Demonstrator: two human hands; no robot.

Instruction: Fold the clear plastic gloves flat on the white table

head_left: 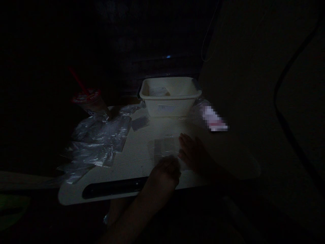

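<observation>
In dim light, a clear plastic bag [165, 146] lies flat on a small pale table [134, 156]. My left hand [164, 174] rests at its near edge with the fingers curled in; whatever they hold is hidden. From the right, my right hand [191, 152] reaches over the bag's right side, fingers stretched out and lying flat on or close to it.
A white plastic tub [170, 105] with clear film inside stands at the back. Crumpled clear bags [99, 139] cover the left side, beside a lidded cup [92, 103] with a red straw. A pixelated bright patch [214, 118] is at right. A dark slot [114, 187] runs along the front edge.
</observation>
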